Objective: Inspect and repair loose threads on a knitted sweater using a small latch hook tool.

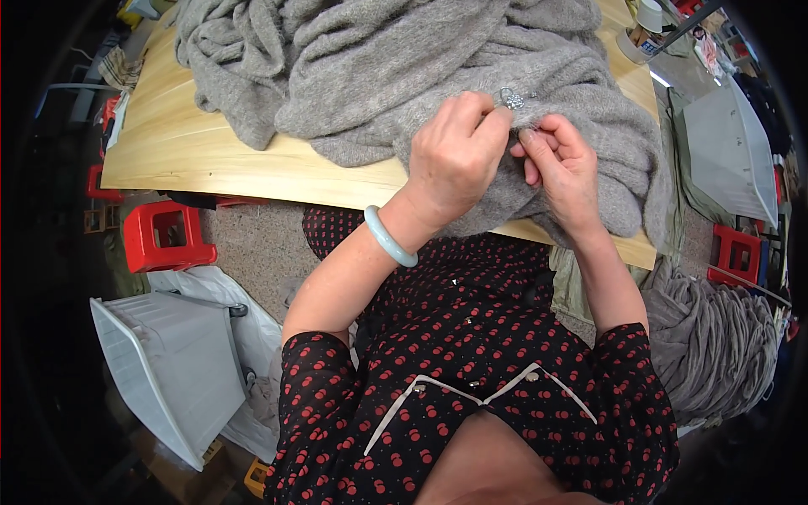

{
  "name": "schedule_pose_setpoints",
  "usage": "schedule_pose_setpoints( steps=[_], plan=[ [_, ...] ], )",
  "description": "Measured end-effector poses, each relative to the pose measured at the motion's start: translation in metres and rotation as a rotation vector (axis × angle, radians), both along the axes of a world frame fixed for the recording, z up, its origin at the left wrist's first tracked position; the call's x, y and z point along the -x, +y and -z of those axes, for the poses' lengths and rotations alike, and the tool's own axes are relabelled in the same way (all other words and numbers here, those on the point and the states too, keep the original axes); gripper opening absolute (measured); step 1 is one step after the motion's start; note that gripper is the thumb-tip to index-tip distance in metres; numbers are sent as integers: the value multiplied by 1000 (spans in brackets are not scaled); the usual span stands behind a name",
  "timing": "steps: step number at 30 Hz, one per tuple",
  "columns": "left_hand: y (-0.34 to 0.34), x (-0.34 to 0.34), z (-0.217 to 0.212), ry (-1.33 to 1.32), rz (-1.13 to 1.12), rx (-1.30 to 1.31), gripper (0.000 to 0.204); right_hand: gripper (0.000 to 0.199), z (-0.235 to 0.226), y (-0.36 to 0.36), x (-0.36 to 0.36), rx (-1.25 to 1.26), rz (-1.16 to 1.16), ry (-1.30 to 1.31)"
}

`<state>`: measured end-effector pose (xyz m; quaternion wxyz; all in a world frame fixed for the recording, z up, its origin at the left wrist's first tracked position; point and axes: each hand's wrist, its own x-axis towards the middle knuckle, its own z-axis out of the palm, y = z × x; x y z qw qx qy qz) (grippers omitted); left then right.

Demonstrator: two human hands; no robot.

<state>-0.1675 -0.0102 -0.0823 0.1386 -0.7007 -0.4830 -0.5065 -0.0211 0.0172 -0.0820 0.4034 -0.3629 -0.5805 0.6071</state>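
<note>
A large heap of fuzzy grey knit fabric [379,76] lies in folds over the wooden table [194,151] and hangs past its near edge. Both of my hands work close together on its right part. My left hand [459,156] is closed, thumb and forefinger pressed together; what they pinch is hidden. Just beyond those fingertips, a small silver looped metal piece [511,98] rests against the knit. With thumb and forefinger together, my right hand [566,168] pinches a bit of the grey knit, its other fingers curled. A pale bangle [390,238] circles my left wrist.
Left of me are a red stool [168,236] and a tilted pale plastic bin [172,370]. On the right are another pale bin [728,151], a red stool [735,252] and piled grey fabric [711,345]. A cup-like container [637,44] stands at the table's far right corner.
</note>
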Motion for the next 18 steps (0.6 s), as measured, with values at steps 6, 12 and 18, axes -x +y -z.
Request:
schedule_pose_setpoints(
  steps=[6,12,18],
  plan=[
    [5,-3,-3,96,38,10,18,6,2,3,2,-23,21,-36],
    [17,4,12,-16,65,53,14,9,17,7,3,-44,-2,-125],
    [13,5,2,-678,142,542,10,14,19,9,-1,125,-45,1]
  ],
)
